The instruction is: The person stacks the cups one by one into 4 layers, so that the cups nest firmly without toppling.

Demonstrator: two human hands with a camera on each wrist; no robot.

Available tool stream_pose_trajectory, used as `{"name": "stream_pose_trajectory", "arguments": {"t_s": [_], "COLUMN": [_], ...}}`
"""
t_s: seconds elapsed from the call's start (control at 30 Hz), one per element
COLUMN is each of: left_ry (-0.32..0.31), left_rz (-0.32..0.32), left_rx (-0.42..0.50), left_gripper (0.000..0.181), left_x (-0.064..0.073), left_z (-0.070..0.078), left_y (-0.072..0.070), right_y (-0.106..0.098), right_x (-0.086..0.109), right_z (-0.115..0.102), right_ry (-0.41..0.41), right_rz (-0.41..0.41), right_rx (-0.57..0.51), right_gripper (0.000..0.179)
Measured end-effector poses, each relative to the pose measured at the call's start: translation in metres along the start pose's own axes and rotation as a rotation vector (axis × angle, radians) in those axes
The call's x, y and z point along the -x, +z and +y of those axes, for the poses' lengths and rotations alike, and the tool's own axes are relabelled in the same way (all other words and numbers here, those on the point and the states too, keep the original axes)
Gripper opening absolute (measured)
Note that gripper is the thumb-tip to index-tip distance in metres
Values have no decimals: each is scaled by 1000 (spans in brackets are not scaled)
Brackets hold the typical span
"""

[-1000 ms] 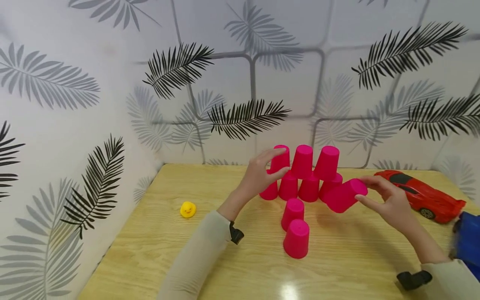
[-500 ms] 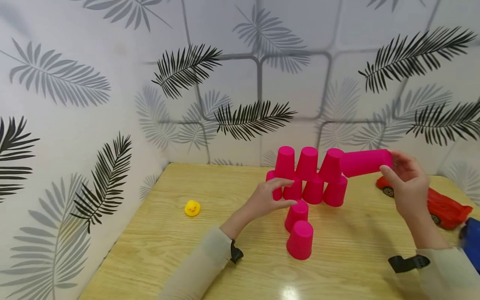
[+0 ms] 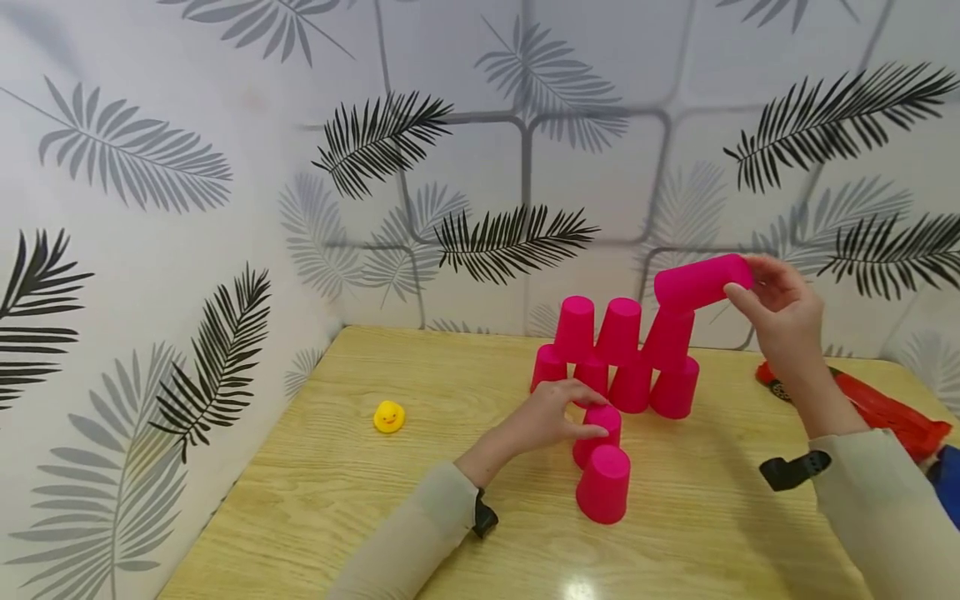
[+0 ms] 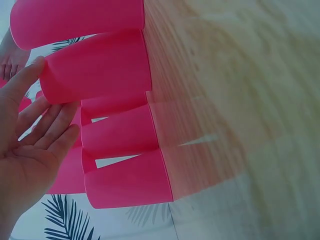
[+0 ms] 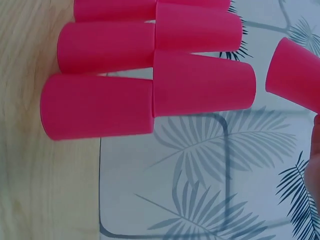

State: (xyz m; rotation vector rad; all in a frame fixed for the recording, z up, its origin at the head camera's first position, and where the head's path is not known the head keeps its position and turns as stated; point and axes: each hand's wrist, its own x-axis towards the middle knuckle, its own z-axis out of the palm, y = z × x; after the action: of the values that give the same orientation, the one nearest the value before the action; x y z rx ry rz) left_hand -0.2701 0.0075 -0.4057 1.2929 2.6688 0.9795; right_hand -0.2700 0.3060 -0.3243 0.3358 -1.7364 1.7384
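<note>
My right hand (image 3: 787,312) holds a pink cup (image 3: 697,282) by its closed end, tipped on its side above the right end of a two-row cup stack. In the right wrist view, that cup (image 5: 295,75) shows a gap from the upper-row cup (image 5: 205,85). Three upside-down pink cups form the upper row (image 3: 576,329), over a lower row (image 3: 675,389) of several more. My left hand (image 3: 551,417) has thumb and fingers around the top of a single upside-down cup (image 4: 97,67) before the stack. Another upside-down cup (image 3: 603,485) stands nearer me.
A yellow toy duck (image 3: 389,417) sits on the wooden table (image 3: 337,483) to the left. At the right, a red toy car (image 3: 892,412) is partly behind my right forearm, beside a blue object (image 3: 947,483). The patterned wall rises behind the stack.
My right hand has lifted its cup from beside the stack's lower row to above the upper row, turning it sideways. My left hand has come down from the stack's left end to the single cup.
</note>
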Motion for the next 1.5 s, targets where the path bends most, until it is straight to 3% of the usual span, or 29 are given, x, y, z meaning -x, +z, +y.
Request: {"name": "stream_pose_trajectory", "arguments": {"t_s": [0.1, 0.23, 0.77, 1.17, 1.4, 1.5], "left_ry": [0, 9, -20, -28, -27, -24], "left_rz": [-8, -14, -18, -56, -68, -67], "left_rx": [-42, -89, -80, -84, -126, -142], "left_gripper": [42, 42, 43, 44, 46, 46], "left_x": [0, -1, 5, 0, 0, 0], "left_z": [0, 1, -1, 1, 2, 2], "left_y": [0, -1, -3, -3, -3, -2], "right_y": [3, 6, 25, 34, 35, 31], "right_x": [-10, -23, -57, -75, -75, -70], "right_z": [0, -1, -11, -13, -14, -16], "right_ry": [-23, -40, 15, 44, 44, 7], "right_rz": [-84, -164, -443, -583, -602, -567], "right_rx": [208, 399, 731, 777, 801, 785], "right_gripper": [38, 41, 52, 55, 58, 61]}}
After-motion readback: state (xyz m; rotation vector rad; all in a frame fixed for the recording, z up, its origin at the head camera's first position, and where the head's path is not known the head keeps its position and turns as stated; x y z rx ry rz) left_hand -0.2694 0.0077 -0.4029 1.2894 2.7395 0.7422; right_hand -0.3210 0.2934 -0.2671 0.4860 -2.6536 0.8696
